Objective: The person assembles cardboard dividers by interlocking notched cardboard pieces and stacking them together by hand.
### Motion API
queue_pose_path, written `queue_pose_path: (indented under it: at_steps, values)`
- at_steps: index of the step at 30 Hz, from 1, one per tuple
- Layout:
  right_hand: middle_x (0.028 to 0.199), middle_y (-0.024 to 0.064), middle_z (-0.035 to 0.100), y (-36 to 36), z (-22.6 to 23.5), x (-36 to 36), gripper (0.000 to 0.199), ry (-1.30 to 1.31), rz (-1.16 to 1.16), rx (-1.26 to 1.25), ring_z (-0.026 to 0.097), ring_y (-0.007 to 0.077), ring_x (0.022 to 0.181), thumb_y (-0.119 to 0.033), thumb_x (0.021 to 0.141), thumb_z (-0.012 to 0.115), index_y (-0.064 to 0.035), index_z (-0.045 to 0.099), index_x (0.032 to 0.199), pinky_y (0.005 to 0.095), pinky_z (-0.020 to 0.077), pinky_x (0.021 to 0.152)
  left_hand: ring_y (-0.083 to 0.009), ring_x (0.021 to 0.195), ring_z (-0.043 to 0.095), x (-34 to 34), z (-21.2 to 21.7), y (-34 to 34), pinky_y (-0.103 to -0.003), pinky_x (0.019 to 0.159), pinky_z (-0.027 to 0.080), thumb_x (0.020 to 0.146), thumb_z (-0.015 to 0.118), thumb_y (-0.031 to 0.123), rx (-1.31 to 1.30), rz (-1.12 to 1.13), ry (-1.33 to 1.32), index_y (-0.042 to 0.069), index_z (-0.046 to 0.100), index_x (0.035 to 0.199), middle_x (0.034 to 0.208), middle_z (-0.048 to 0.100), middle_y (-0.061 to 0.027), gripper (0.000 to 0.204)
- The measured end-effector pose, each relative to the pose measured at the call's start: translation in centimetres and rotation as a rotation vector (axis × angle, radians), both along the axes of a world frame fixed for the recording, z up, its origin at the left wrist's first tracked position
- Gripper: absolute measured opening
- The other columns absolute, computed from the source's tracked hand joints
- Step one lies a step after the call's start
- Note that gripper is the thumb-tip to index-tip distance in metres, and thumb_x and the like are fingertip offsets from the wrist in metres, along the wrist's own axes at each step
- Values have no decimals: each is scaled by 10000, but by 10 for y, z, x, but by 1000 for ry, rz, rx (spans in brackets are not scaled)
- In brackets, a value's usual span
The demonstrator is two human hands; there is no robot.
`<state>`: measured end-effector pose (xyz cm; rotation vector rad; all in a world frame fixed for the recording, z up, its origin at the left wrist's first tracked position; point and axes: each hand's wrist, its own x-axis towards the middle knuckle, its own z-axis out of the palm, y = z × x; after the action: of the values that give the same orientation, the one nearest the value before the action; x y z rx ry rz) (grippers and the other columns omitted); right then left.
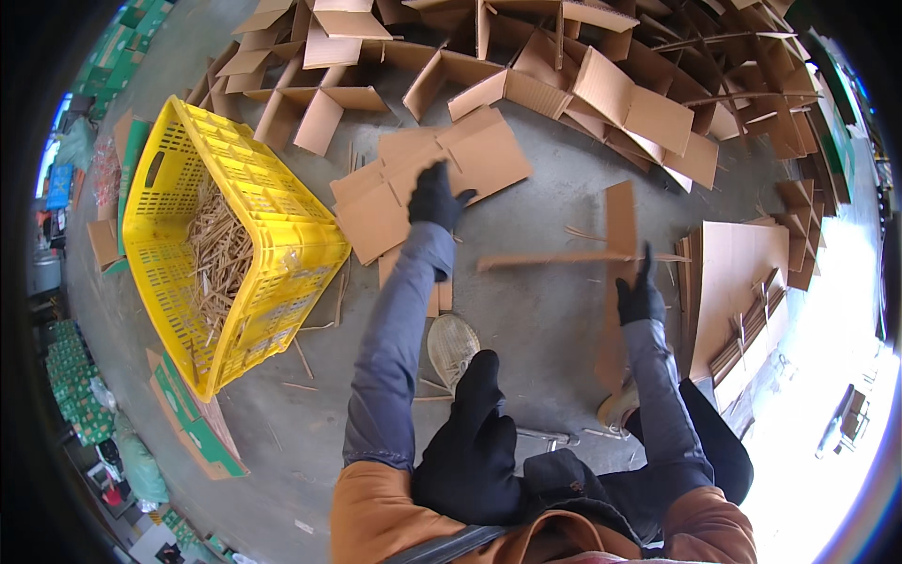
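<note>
My left hand (437, 195), in a dark glove, reaches over flat tan cardboard pieces (493, 155) on the floor. Its thumb stands apart from the fingers, and the fingertips rest on or just above the cardboard. On the right, my right hand (641, 296), also gloved, is at a crossed cardboard divider (620, 221) made of two slotted strips. Thumb and forefinger are at the crossing and seem to grip it, though the divider is smeared by motion and part of the grip is hidden.
A yellow plastic crate (301, 235) lies tilted at left with thin cardboard scraps (221, 249) inside. Assembled cardboard dividers (620, 99) pile up across the far side. Stacked cardboard sheets (742, 282) stand at right. My shoe (453, 343) and loose strips are on the grey floor.
</note>
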<state>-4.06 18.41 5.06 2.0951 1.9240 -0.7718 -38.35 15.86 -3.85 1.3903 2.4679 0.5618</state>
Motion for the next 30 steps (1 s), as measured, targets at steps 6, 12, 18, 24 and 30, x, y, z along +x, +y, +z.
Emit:
queue_pose_path:
  at_steps: [6,12,18,24,30]
  values:
    - [1008,233,616,-81,-94,124,444,172,-185,174,599,376,931,-289,809,623,-76,508,1181,433,469,784,-318,1039,518,-13,-11,23,-481,897,393,601,779,439,-234,-196,221,64,471,1198,1095,540,-146,769]
    - [913,225,641,-62,-18,75,289,614,-364,558,630,355,882,-222,848,593,-33,576,1067,376,485,716,-294,949,583,81,-26,-4,-414,790,469,796,608,305,52,-526,-176,124,606,1023,1008,595,-115,291]
    - [941,217,643,-63,5,57,326,432,-248,337,628,337,924,-234,853,594,-32,576,1109,363,480,761,-244,761,633,227,7,-26,-405,637,502,858,448,165,-171,-769,-120,198,580,1043,932,610,-31,230]
    - [823,232,629,-83,25,89,335,84,-43,92,596,425,772,-322,866,502,-82,517,1100,506,462,670,-238,768,634,240,7,-43,-395,644,506,861,427,155,-51,-878,-174,163,584,1052,935,628,-37,248]
    - [889,230,634,-97,-64,56,351,-77,-27,-249,600,397,886,-324,887,449,-71,540,1111,477,467,751,-243,802,638,253,-7,-71,-357,658,518,854,488,183,33,-868,-232,134,595,1023,931,643,-57,206]
